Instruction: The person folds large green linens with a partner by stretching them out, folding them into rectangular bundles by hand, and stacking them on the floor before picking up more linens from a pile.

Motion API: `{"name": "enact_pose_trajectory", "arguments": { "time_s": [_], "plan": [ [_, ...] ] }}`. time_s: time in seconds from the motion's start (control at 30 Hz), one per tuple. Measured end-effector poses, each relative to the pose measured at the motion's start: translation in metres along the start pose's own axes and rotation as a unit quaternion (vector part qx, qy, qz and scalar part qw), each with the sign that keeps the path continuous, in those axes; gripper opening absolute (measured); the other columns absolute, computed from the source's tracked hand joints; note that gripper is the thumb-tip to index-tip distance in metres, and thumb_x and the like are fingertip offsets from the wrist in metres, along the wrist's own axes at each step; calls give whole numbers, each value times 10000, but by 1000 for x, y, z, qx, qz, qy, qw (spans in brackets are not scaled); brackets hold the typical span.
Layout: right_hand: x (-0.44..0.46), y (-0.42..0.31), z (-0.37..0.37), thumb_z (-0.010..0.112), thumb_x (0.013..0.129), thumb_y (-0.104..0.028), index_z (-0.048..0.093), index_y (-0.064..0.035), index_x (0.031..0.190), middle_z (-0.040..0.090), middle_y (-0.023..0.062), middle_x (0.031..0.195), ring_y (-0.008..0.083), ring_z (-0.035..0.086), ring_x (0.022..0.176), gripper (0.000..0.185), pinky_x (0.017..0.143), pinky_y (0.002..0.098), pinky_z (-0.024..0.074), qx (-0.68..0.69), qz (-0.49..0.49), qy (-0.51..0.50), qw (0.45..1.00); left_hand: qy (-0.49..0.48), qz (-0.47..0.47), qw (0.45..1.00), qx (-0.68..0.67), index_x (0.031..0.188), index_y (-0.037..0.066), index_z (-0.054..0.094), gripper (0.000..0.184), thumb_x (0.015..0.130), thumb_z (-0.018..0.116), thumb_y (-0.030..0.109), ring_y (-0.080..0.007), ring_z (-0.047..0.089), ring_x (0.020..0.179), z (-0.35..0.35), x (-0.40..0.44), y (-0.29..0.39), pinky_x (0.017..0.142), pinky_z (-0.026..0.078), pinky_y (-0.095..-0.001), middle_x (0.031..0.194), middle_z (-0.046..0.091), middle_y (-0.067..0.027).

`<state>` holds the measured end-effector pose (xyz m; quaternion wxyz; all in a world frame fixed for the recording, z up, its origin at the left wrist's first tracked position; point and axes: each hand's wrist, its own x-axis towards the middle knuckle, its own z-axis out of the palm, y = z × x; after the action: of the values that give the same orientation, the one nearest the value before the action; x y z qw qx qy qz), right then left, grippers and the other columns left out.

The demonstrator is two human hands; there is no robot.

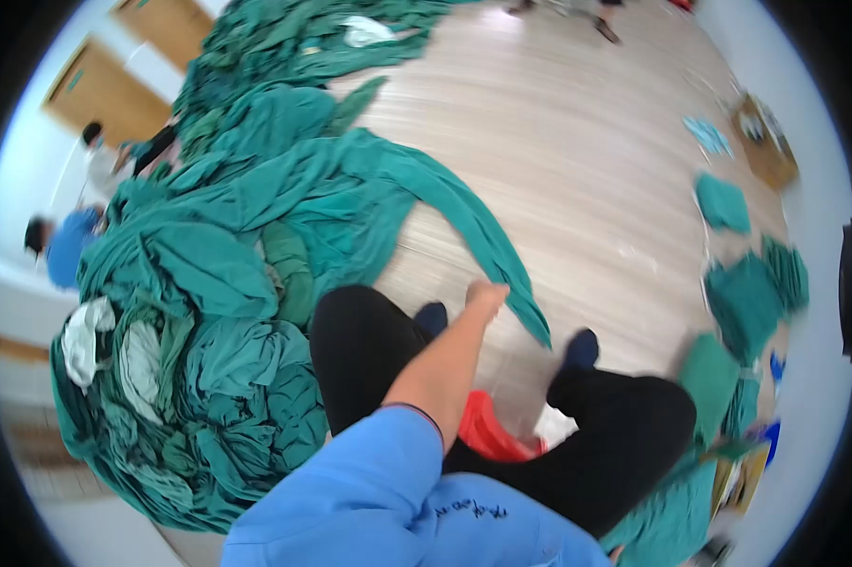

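My left hand (pixel 487 296) reaches forward between my knees, its fingers closed at the edge of a long green cloth (pixel 459 213). That cloth stretches from a big heap of crumpled green cloths (pixel 247 369) on my left and tapers to a point on the floor near my right foot. Of my right hand (pixel 617 553), only a sliver of skin shows at the bottom edge, beside a green cloth (pixel 667 520); its fingers are hidden.
Below me are a red item (pixel 487 430) and something white (pixel 558 427). Folded green cloths (pixel 747 298) and a cardboard box (pixel 764 142) line the right wall. Two people (pixel 72 246) are at the heap's far left; another person's feet (pixel 607 30) show at the top.
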<state>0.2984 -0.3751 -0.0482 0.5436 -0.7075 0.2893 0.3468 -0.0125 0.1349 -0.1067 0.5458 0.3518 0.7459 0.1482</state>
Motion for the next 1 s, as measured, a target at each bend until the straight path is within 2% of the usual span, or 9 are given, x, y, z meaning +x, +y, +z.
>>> {"name": "enact_pose_trajectory", "arguments": {
  "time_s": [0.2,0.43,0.57,0.63,0.73,0.8,0.83,0.93,1.0],
  "plan": [
    [20,-71,152,562,763,-497,474,-41,1141,507,114,1134,262,479,991,599,798,383,401,-276,-11,-91,957,106,-73,991,-43,1033,-59,580,658,657,694,469,-326,556,1014,-28,50,-5,849,439,-373,1020,590,-234],
    [48,-143,276,552,788,-479,515,-27,1045,566,121,1009,221,545,856,521,668,328,455,-626,-11,-148,765,187,-29,981,-40,1083,-55,533,627,705,661,428,-322,552,1017,-1,137,26,860,440,-381,1085,562,-230],
    [55,-183,387,547,803,-469,538,-20,990,600,125,938,198,582,780,487,594,296,486,-754,-167,-265,577,98,31,994,-33,926,11,564,212,763,538,143,-335,553,957,46,170,49,799,456,-396,998,576,-193],
    [8,-166,486,518,840,-450,546,-33,845,603,82,715,133,568,579,418,470,210,440,-533,-315,-364,696,28,162,985,57,828,12,564,159,689,557,87,-330,579,841,56,112,112,709,461,-423,879,587,-207],
    [-83,-152,615,549,798,-496,243,-120,1347,536,132,1051,229,562,877,732,695,407,477,-425,-184,-517,720,-302,339,882,122,762,-21,576,145,648,582,69,-287,603,676,104,-18,155,582,474,-413,747,603,-178],
    [-163,-124,639,564,788,-485,126,-121,1383,459,235,1199,282,528,986,823,753,476,475,-535,-108,-587,598,-458,602,619,211,824,-25,575,332,634,692,221,-306,601,685,125,-111,155,583,462,-417,743,606,-182],
    [-189,-106,638,617,766,-409,120,-112,1385,467,209,1202,277,555,912,848,728,427,489,-597,-85,-619,503,-463,756,460,44,784,-43,577,169,623,547,2,-349,538,836,135,-152,156,765,425,-393,839,572,-233],
    [-251,-65,575,697,705,-311,147,-80,1376,524,203,1152,276,597,835,898,688,364,505,-721,-69,-660,198,-609,535,571,127,886,-89,575,173,784,486,19,-287,508,683,119,-191,163,625,416,-410,817,595,-192],
    [-232,-49,545,691,703,-302,181,-77,1364,528,207,1142,287,597,837,864,691,368,502,-723,-222,-636,152,-567,636,501,154,836,-86,576,154,758,514,31,-310,518,689,99,-221,170,640,420,-416,800,593,-211]
  ]
}}
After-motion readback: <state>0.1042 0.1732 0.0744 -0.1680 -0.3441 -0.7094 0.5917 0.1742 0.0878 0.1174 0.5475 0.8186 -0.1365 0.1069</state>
